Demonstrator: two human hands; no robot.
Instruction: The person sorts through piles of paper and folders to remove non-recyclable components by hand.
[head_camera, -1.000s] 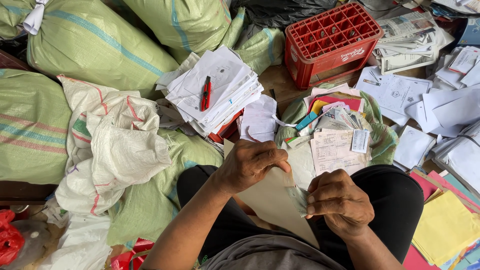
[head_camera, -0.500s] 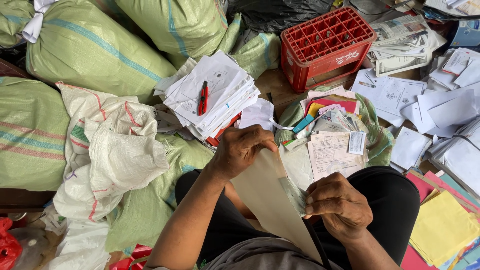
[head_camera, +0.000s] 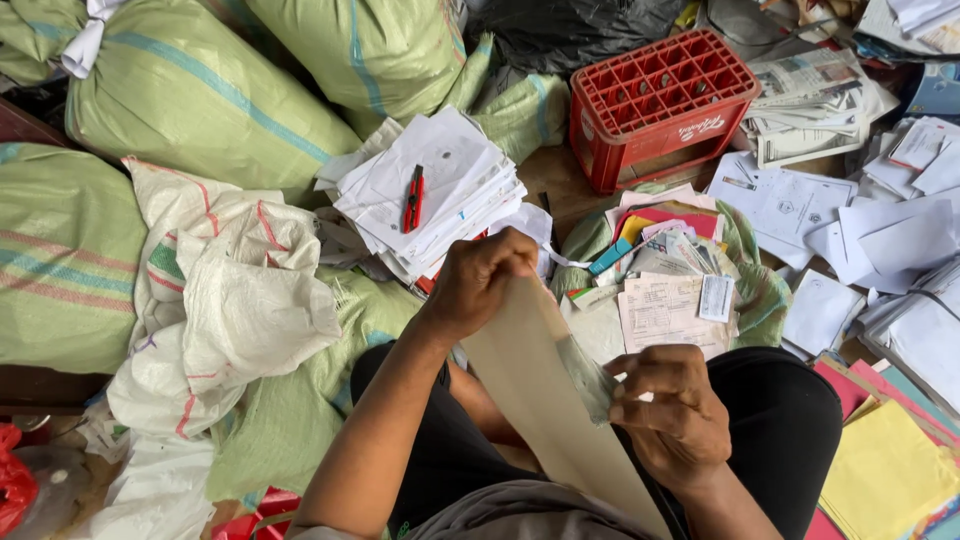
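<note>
Tan envelope (head_camera: 540, 400), lower centre, gripped by left hand (head_camera: 480, 285) and right hand (head_camera: 670, 420). Clear window strip (head_camera: 585, 375) pinched rightward. Risk: paper tearing under uneven pull.

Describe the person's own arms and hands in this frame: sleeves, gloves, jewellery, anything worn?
Both arms are bare from the frame's lower edge to the fingers; no sleeve shows. The left hand and the right hand wear no gloves, and no ring, watch or bracelet can be seen. Below them are dark trousers and a grey top.
</note>
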